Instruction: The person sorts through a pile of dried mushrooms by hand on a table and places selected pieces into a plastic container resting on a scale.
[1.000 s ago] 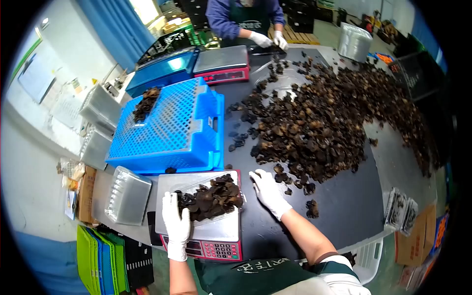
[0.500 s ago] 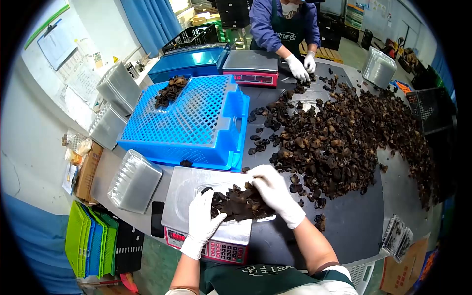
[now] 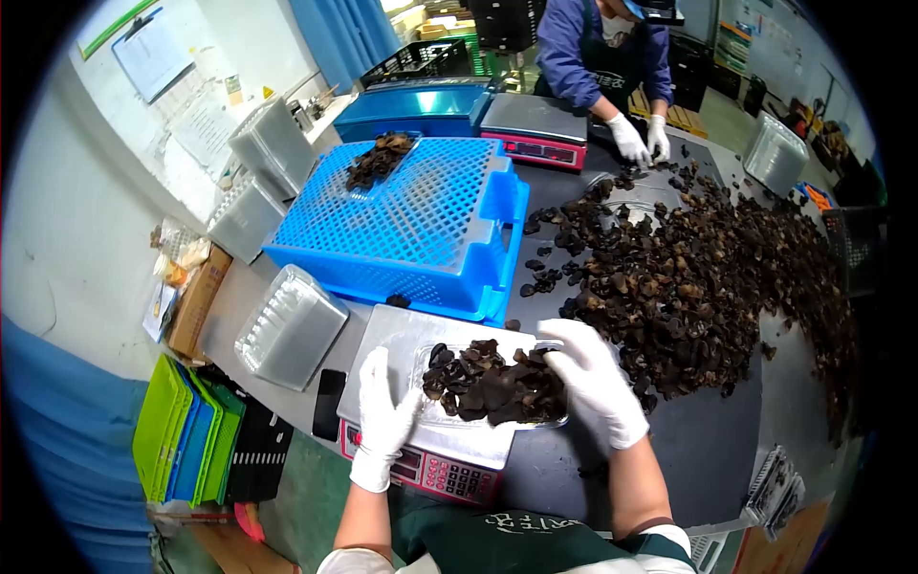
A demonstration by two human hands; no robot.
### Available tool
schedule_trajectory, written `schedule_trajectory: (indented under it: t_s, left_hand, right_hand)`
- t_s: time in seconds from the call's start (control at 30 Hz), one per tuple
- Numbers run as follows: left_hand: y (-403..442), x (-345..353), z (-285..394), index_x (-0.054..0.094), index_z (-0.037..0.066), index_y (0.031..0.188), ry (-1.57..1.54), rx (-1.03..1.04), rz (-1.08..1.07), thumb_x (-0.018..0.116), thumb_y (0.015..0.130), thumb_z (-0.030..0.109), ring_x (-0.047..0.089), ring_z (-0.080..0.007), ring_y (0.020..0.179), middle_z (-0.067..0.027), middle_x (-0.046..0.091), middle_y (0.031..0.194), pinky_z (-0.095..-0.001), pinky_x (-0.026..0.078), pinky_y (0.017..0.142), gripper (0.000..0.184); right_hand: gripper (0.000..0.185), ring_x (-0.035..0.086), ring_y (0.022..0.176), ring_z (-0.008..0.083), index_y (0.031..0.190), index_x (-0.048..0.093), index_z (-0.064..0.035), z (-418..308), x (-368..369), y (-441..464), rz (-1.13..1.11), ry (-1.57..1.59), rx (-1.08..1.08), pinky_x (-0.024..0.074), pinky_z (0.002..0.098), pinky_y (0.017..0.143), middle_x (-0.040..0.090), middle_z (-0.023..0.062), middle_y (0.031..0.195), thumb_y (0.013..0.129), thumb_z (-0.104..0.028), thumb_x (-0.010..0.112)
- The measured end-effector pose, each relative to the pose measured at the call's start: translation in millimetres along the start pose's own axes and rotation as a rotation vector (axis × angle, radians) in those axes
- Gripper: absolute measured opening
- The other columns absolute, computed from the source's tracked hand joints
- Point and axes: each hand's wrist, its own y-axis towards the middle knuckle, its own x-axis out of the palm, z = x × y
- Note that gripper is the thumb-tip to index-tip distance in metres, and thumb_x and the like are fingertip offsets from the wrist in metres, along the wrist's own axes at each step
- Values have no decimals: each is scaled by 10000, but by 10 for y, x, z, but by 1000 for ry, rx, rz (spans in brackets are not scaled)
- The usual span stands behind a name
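A clear plastic tray [image 3: 442, 418] filled with dark, curled wood ear mushrooms [image 3: 497, 385] sits on the steel plate of a red electronic scale [image 3: 390, 337]. To the tray's left is my white-gloved left hand [image 3: 385, 421], open, thumb spread from the fingers, holding nothing. My right hand [image 3: 598, 387], gloved too, is at the tray's right end with fingers extended; whether its fingertips touch the rim I cannot tell. A large heap of wood ear mushrooms [image 3: 669, 306] covers the table to the right.
A blue plastic crate [image 3: 382, 282] stands behind the scale, with a filled tray [image 3: 381, 161] on top. Stacked clear trays [image 3: 292, 330] and a phone [image 3: 328, 404] lie left. Across the table, a co-worker's gloved hands [image 3: 631, 141] are at the heap, beside another scale [image 3: 535, 120].
My left hand has come off the mushrooms and moved left of the tray. The right hand has shifted to the tray's right end. The mushrooms lie more spread out, and the view has turned.
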Motion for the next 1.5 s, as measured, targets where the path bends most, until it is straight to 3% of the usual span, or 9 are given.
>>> schedule_trajectory:
  t_s: [0.27, 0.4, 0.57, 0.6, 0.63, 0.7, 0.9, 1.07, 1.5]
  left_hand:
    - [44, -364, -308, 506, 63, 1339, 8, -144, 163, 633, 854, 64, 543, -152, 789, -82, 568, 1065, -283, 481, 729, 501]
    - [-12, -192, -241, 573, 53, 1222, 162, -90, -122, 653, 857, 205, 592, -217, 763, -96, 592, 895, -322, 495, 730, 404]
    - [-87, 238, -215, 598, 32, 1187, 33, -1, -86, 597, 897, 199, 627, -296, 888, -145, 642, 996, -381, 499, 801, 335]
    - [-85, 298, -333, 599, 8, 1167, -27, -14, -78, 581, 911, 176, 628, -277, 898, -145, 649, 1004, -370, 501, 819, 306]
    - [-44, 330, -379, 587, 15, 1160, -204, -114, -114, 560, 948, 136, 580, -121, 611, -58, 630, 858, -262, 488, 567, 245]
    - [47, 273, -258, 571, 23, 1187, -451, -343, -170, 551, 959, 144, 533, -46, 543, -24, 612, 841, -201, 444, 480, 259]
    - [775, 209, -295, 545, 30, 1217, -643, -337, -50, 538, 936, 71, 547, -79, 533, -36, 587, 792, -218, 446, 443, 284]
    - [1440, 279, -663, 539, -8, 1215, -644, -309, 23, 539, 925, 51, 556, -111, 513, -50, 590, 800, -233, 445, 424, 296]
    - [2770, 592, -941, 540, -8, 1055, -845, -641, 186, 518, 893, 98, 664, -315, 655, -168, 589, 917, -420, 573, 516, 195]
  right_hand:
    - [308, 606, 1059, 191, 1180, 603, 24, 504, -229, -909, 53, 83, 456, 453, 296, 949, 650, 119, 1103, 876, -8, 564]
    - [455, 548, 653, 73, 1353, 479, 34, 536, 17, -1067, -49, 319, 655, 469, 217, 653, 654, 29, 790, 927, -112, 548]
    - [468, 532, 622, 70, 1393, 439, -1, 602, 408, -1031, 1, 458, 673, 455, 217, 550, 643, 34, 845, 938, -95, 504]
    - [483, 526, 610, 60, 1409, 424, -16, 675, 466, -1026, 26, 467, 641, 458, 216, 540, 641, 33, 909, 933, -74, 483]
    - [507, 510, 597, 45, 1427, 407, -23, 589, 422, -947, 34, 511, 619, 445, 207, 537, 646, 36, 955, 927, -71, 476]
    - [524, 486, 584, 33, 1438, 396, -29, 544, 334, -820, 7, 461, 594, 425, 197, 529, 641, 25, 945, 923, -75, 481]
    - [497, 486, 558, 46, 1422, 459, -125, 398, 220, 125, -12, 340, 430, 422, 210, 523, 570, -20, 690, 927, -123, 488]
    - [497, 497, 568, 55, 1386, 451, 18, 695, 452, 932, 41, 467, 371, 416, 213, 509, 572, -10, 708, 924, -148, 531]
    - [311, 623, 759, 108, 1226, 591, -3, 724, 301, 538, -54, 731, 489, 511, 234, 717, 687, 61, 975, 948, -119, 515]
